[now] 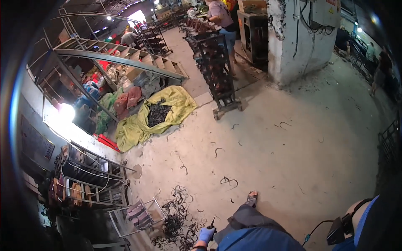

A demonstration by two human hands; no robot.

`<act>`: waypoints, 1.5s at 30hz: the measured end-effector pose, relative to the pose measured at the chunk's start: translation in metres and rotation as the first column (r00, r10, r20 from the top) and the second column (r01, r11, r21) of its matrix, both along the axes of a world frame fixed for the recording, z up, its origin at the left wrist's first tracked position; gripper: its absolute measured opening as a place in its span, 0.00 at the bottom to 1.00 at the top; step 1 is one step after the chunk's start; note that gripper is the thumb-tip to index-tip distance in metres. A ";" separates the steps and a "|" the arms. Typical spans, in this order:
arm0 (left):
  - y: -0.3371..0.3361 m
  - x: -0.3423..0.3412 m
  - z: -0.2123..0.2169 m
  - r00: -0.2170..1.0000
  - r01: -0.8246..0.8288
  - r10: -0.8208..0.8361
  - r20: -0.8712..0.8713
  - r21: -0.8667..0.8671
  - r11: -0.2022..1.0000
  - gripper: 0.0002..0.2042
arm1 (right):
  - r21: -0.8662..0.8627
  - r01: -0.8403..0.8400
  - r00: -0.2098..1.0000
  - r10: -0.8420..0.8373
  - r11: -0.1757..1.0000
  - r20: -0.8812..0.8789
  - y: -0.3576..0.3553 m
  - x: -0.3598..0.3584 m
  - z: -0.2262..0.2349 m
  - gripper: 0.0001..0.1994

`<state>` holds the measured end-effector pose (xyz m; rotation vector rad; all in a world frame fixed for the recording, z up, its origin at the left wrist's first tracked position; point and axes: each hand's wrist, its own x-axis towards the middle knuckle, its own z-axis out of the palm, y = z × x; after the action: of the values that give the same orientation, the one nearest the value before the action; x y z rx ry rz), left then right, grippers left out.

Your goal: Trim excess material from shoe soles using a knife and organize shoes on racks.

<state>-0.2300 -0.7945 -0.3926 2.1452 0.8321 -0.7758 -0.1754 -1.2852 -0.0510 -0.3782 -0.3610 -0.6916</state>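
My left hand (205,235), in a blue-violet glove, is low in the head view, just left of my dark clothing. It is closed round the dark handle of a small knife (213,221), whose thin pointed blade points up. Left of that hand, black curled strips (173,224) lie heaped on the floor. Beside the heap is a light metal frame (157,206) with purplish-grey pieces (138,215) on it. At the lower right my other arm (361,217) shows in part, near a black device (336,231) with a cable; the right hand does not show.
A yellow-green sack (182,98) of black pieces lies open ahead-left, near metal stairs (121,60). A wheeled rack (215,67) stands ahead, a person (220,14) beside it. A thick pillar (293,46) stands right of them. Racks (96,184) line the left. Loose strips (229,181) dot the floor.
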 end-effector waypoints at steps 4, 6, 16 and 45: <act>-0.030 0.081 -0.030 0.999 0.030 -0.024 0.048 -0.118 0.993 0.15 | -0.003 0.008 0.999 -0.008 1.000 -0.042 -0.015 0.022 0.014 0.36; -0.071 0.142 0.007 0.997 0.066 -0.061 0.036 -0.166 0.984 0.17 | -0.006 0.035 0.999 -0.035 0.999 -0.035 -0.027 0.039 0.014 0.35; -0.261 0.307 0.162 0.818 0.401 0.050 0.573 -0.630 0.665 0.20 | -0.752 0.225 0.886 -0.452 0.620 -0.107 -0.071 0.099 0.062 0.26; -0.877 0.254 0.191 0.663 0.744 -0.335 0.670 -0.537 0.397 0.27 | -0.659 0.105 0.985 0.012 0.745 0.171 -0.553 0.075 0.183 0.10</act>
<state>0.0237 -1.6714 -0.2013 1.5925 -0.5376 -0.6956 -0.1009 -1.8378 0.1321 -1.0261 -0.7674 -0.6261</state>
